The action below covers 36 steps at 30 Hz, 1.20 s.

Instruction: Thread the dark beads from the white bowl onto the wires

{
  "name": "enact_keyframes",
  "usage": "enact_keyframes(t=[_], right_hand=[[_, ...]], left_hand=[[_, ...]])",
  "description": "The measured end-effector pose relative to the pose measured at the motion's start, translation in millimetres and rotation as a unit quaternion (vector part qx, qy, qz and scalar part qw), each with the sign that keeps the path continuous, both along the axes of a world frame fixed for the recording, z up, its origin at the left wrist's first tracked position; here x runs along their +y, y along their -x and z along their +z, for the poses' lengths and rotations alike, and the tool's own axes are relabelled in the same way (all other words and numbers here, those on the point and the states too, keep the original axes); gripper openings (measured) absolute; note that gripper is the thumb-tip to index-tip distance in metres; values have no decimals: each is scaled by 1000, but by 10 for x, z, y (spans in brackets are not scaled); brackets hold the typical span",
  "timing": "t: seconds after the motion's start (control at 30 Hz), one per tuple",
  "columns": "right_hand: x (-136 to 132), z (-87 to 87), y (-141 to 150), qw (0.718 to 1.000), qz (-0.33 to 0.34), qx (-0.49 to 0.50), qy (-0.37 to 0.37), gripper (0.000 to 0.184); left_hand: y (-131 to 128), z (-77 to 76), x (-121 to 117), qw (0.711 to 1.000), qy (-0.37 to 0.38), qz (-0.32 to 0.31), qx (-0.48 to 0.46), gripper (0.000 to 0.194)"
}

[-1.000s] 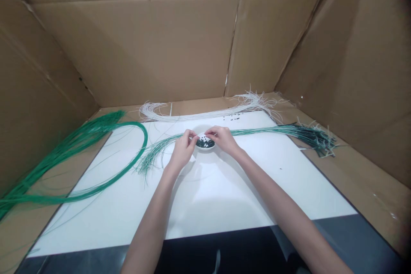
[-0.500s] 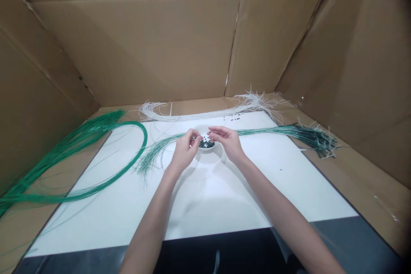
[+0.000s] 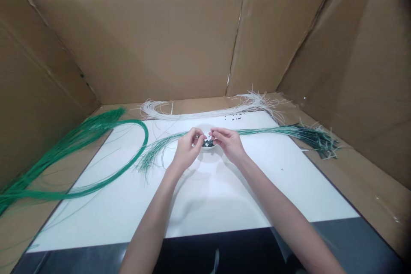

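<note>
A small white dish [image 3: 208,147] holding dark beads stands near the middle of a white board [image 3: 208,205]. My left hand [image 3: 187,150] is at the dish's left side, with its fingertips pinched together over the rim. My right hand [image 3: 229,144] reaches in from the right, its fingertips also pinched just above the dish. Whatever lies between either hand's fingertips is too small to make out. Together the hands hide most of the dish. A thin strand of green wires [image 3: 257,131] runs behind both hands across the board.
A large loop of green wires [image 3: 126,174] lies at the left, and white wires [image 3: 199,116] curve along the far edge of the board. Dark-ended wire bundles [image 3: 317,139] lie at the right, with loose dark beads [image 3: 233,117] at the far edge. Cardboard walls [image 3: 138,47] surround the area.
Both hands have shifted slightly right and closed in over the dish, and their fingertips cover more of it. The head view has also moved slightly.
</note>
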State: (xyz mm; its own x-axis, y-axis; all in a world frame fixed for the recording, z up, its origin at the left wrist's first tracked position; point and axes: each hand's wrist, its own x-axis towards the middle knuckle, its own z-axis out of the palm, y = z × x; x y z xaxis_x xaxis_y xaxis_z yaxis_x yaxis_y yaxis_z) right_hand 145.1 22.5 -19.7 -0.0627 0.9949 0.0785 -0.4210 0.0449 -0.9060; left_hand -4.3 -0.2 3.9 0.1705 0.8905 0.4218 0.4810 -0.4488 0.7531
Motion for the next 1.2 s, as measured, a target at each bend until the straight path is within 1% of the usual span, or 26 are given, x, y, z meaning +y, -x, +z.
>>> enact_keyframes(t=[0.2,0.4,0.77,0.87,0.93,1.07,1.2], right_hand=[[-3,10,5,1000,4,15,3,18],[5,-1,-2,1000,1,15,2,17],[6,-11,2,1000,-9,-7,-10,18],[6,-9,-7,999,-22,-38,-27,18],[-5,10,-18,995,-39,-80,-47,17],[-39,62,-43,976,-79,-178,-99,14],[-52,66,-50,963,-83,-221,-130,14]], left_hand=[[-9,24,-24,1000,-3,-7,0,8],[-3,3,-11,1000,-7,-8,12,8],[-1,1,-8,1000,-15,-12,19,8],[4,-6,-4,999,-18,-5,30,7],[10,-11,-1,999,-25,2,45,7],[27,-12,8,995,-47,13,84,6],[41,-15,20,992,-64,18,112,7]])
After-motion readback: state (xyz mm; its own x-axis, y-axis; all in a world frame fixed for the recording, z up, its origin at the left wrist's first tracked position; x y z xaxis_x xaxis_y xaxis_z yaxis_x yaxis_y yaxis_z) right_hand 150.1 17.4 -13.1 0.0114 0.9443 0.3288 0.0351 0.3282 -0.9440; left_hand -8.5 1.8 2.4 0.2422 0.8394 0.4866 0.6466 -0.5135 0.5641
